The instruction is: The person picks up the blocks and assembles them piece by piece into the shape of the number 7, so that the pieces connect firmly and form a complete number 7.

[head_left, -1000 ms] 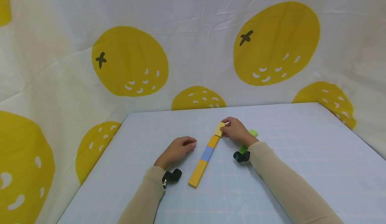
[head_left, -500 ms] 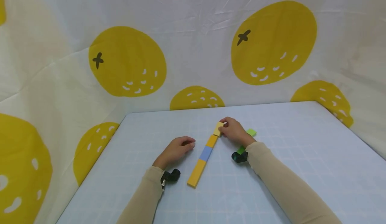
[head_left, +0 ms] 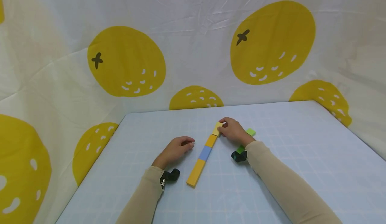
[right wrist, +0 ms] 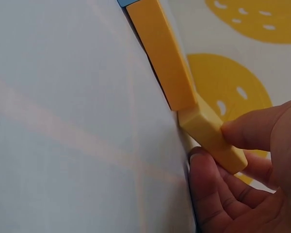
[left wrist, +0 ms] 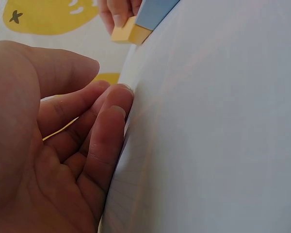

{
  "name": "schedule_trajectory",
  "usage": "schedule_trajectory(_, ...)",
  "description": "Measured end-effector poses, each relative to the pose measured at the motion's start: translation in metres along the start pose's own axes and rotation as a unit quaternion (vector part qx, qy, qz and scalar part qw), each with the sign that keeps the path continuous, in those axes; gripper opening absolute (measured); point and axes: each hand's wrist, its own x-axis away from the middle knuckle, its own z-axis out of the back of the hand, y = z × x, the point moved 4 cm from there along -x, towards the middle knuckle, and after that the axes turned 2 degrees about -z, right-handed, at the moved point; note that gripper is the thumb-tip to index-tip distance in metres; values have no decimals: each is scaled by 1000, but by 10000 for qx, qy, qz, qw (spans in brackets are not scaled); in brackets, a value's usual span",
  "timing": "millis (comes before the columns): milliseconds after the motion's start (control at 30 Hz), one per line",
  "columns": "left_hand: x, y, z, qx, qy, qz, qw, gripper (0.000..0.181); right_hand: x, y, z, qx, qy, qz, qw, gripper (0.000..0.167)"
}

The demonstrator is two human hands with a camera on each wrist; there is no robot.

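A slanting row of blocks lies on the table: a long orange block point(head_left: 196, 173) nearest, then a blue block point(head_left: 205, 153), an orange block point(head_left: 211, 140) and a pale yellow block point(head_left: 217, 129) at the far end. My right hand point(head_left: 233, 130) pinches the pale yellow block between thumb and fingers. In the right wrist view that yellow block point(right wrist: 211, 136) meets the end of the orange block point(right wrist: 162, 56) at a slight angle. My left hand point(head_left: 175, 150) rests left of the row, holding nothing, its fingers loosely bent in the left wrist view.
A light green block point(head_left: 250, 132) and a darker green block point(head_left: 240, 149) lie beside and partly under my right wrist. The table point(head_left: 144, 127) has a pale checked cover. Behind it hangs a white cloth point(head_left: 196, 60) with yellow fruit shapes.
The whole head view has shifted slightly, moving everything a little to the left in it. Both hands and the blocks otherwise keep their places, my right hand still pinching the pale yellow block.
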Motion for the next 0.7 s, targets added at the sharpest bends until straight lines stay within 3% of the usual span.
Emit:
schedule_trajectory(433,-2,0,1,-61,96,89,9999,26,4,-6,3,91,-6,66,9999,41)
schedule_trajectory(700,-1,1,2,-14,55,-131,9999,27,6,-8,2,162,-50,127,9998,41)
